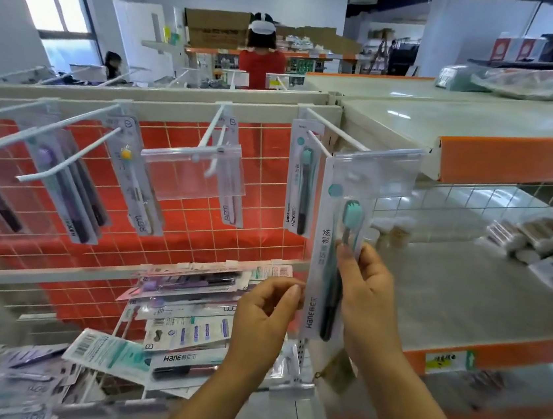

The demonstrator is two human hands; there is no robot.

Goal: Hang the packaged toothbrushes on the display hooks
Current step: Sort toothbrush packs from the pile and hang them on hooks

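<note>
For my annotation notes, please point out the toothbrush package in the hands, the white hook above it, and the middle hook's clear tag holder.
held toothbrush package (325, 256): head view, white card left of brush
white hook (337, 129): head view, upper wire, midway
clear tag holder (193, 174): head view, panel centre

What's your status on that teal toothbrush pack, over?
Hands: right hand grips teal toothbrush pack mid-height, left hand pinches its left edge. Pack top up at hook front end, threading not confirmed. Clear label holder crowds the tip.
</note>
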